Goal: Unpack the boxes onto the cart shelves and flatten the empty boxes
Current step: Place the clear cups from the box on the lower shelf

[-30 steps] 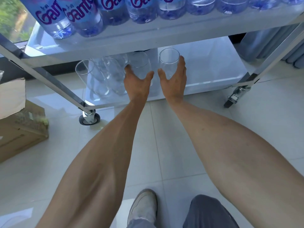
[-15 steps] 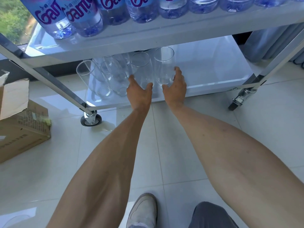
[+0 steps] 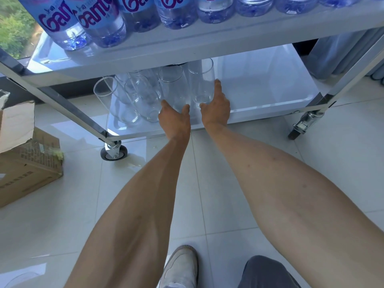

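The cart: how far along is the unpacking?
Done: water bottles line the upper shelf, several glasses stand on the lower shelf. In hand: left hand and right hand each set down another glass. Left: the cardboard box is still unflattened.

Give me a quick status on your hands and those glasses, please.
Left hand and right hand each hold a glass, left glass, right glass, on the bottom shelf. More glasses close left. Nothing blocking.

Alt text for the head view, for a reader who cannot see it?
Two bare hands, left hand and right hand, each set a clear glass on the cart's lower shelf beside other glasses; water bottles fill the shelf above.
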Demonstrator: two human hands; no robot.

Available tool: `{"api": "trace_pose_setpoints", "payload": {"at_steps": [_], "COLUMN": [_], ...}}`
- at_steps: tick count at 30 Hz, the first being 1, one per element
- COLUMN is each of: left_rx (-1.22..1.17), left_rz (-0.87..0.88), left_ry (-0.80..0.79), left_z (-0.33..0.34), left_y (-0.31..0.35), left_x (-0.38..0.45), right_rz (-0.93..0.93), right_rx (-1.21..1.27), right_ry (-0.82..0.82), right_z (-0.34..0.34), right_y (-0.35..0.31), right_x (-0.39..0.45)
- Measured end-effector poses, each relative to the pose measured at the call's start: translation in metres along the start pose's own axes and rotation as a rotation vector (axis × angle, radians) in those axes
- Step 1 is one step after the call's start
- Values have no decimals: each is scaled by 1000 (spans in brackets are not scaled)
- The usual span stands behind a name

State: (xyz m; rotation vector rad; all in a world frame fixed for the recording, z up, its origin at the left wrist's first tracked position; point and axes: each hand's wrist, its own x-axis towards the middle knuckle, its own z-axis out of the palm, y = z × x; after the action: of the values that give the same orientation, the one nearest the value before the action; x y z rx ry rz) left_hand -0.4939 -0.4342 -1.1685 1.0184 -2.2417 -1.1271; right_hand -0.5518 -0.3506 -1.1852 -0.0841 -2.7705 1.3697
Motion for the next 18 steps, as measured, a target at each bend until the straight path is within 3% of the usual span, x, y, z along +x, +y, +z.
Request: {"api": "trace_pose_setpoints", "payload": {"at_steps": [5,11,18], "left_rx": [108,40,-26], "left_rz": [-48,-228,-117], "left_ry": [70,234,130], "left_z": [-19,-51,-55], "left_y": [-19,-42,-54], "left_x": [-11,6,24], "right_rz": [13,19,19], "right_rx": [-1,-12,-2], "right_ry": [-15,-10,27], "right_z": [-7,-5,-1], "right_y": [-3,-5,-3], "right_x": [0,-3,-5]}}
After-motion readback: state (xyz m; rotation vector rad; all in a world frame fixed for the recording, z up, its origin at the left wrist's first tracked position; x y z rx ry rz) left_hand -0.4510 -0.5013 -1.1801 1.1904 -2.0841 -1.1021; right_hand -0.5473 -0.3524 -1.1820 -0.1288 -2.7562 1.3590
